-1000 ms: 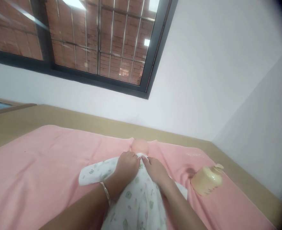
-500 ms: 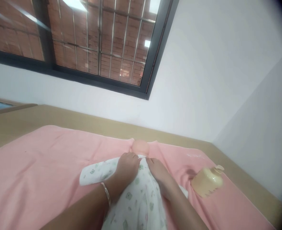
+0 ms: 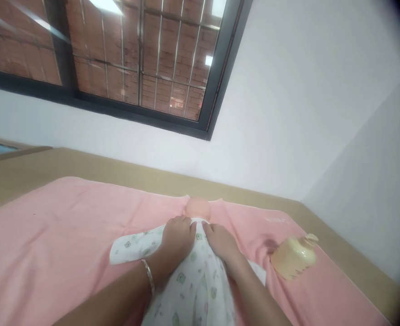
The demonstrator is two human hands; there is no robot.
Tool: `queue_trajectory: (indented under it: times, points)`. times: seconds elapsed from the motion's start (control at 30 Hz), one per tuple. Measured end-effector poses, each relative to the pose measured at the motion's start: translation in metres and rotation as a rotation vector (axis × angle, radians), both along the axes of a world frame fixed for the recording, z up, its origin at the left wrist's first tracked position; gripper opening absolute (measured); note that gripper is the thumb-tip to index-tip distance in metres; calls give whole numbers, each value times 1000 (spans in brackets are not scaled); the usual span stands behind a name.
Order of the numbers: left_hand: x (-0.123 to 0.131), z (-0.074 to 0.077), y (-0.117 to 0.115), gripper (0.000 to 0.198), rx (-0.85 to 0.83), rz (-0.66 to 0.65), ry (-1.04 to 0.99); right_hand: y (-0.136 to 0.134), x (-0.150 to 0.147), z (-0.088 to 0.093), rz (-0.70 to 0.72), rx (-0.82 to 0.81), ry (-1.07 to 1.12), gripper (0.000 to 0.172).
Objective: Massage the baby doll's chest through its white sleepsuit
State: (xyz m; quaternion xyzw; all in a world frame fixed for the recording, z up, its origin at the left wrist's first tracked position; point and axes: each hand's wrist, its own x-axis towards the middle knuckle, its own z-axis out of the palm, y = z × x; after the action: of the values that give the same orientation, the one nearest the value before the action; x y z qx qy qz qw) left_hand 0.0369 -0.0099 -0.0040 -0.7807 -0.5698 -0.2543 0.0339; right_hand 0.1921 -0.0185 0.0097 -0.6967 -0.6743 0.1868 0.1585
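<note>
A baby doll lies on a pink towel (image 3: 67,235), its bare head (image 3: 197,208) pointing away from me. It wears a white garment with small green prints (image 3: 193,285). My left hand (image 3: 177,235), with a bracelet at the wrist, rests on the doll's chest with its fingers curled at the collar. My right hand (image 3: 222,242) lies beside it on the other side of the collar, fingers also bent onto the fabric. The garment's sleeve (image 3: 132,246) sticks out to the left. The fingertips are partly hidden in the cloth.
A cream-coloured plastic bottle (image 3: 293,259) lies on its side on the towel to the right. The towel covers a tan surface (image 3: 84,165) against a white wall. A dark-framed barred window (image 3: 135,68) is above, and the room's corner is at the right.
Both hands stay at the doll's collar with only small shifts of the fingers. The sleeve at the left has moved slightly outward.
</note>
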Motion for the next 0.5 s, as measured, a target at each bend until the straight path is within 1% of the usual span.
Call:
queue_trajectory:
  times: [0.1,0.2,0.3,0.37,0.5]
  points:
    - [0,4,0,44,-118,48,-23,3,0,-5,-51,10,-17,65]
    - [-4,7,3,49,-227,35,-98,3,-3,-9,-84,53,-34,62]
    - [-7,5,7,48,-301,21,-176,3,-4,-13,-104,94,-37,60]
    - [-8,3,10,46,-319,18,-195,3,-3,-14,-103,123,-39,59]
    - [-8,1,11,45,-291,12,-199,3,-2,-16,-99,144,-33,59]
